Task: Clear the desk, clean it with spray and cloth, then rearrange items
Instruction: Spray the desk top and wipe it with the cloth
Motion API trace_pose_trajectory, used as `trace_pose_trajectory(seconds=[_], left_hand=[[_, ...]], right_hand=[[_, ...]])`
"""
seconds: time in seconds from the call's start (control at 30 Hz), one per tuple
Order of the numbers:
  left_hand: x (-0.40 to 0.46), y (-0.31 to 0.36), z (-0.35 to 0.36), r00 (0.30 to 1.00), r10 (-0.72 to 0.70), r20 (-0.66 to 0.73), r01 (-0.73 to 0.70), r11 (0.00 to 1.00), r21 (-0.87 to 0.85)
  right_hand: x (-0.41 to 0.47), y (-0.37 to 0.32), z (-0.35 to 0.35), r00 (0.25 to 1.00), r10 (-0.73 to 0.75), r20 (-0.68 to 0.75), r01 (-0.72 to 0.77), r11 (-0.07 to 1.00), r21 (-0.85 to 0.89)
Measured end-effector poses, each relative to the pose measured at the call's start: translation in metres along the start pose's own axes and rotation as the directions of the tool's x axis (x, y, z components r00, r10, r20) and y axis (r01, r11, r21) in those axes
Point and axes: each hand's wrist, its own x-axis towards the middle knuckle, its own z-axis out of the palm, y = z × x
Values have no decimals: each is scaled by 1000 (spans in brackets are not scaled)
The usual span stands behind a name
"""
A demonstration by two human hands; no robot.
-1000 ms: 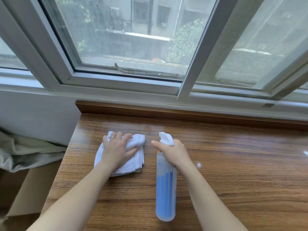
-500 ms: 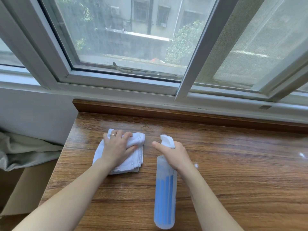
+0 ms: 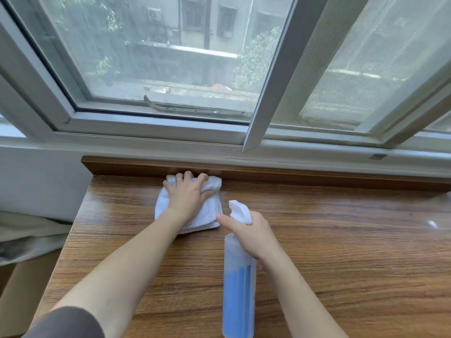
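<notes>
no readable text, labels or signs

A wooden desk (image 3: 341, 252) with a glossy grain top runs under the window, with a raised wooden ledge (image 3: 317, 178) along its back edge. A folded white cloth (image 3: 210, 213) lies flat on it, its far edge touching the ledge.

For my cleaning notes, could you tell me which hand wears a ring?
The left hand, pressed flat on the white cloth; the right hand, gripping the spray bottle, shows none.
</notes>
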Motion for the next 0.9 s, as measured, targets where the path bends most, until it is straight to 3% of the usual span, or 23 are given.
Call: trace_pose_trajectory(seconds=[0.2,0.4,0.53,0.67,0.9], left_hand=[[-17,-7,-1,999,20,45,-21,1000,4],[-73,-16,9,989,121,-82,-126,990,-57],[-100,-16,14,991,80,-108,-89,993,-76],[-85,-5,14,986,14,-166,-20,999,-35],[-36,-3,9,986,78,-150,-74,997,29]], right_hand=[[2,0,-2,1000,-3,-2,3,1000,-12],[6,-1,0,999,-6,-32,6,1000,-7],[7,0,0,1000,-2,-29,2,1000,-4],[9,0,0,999,-16,-28,15,1000,-17],[7,0,-4,999,-50,-1,50,999,-4]])
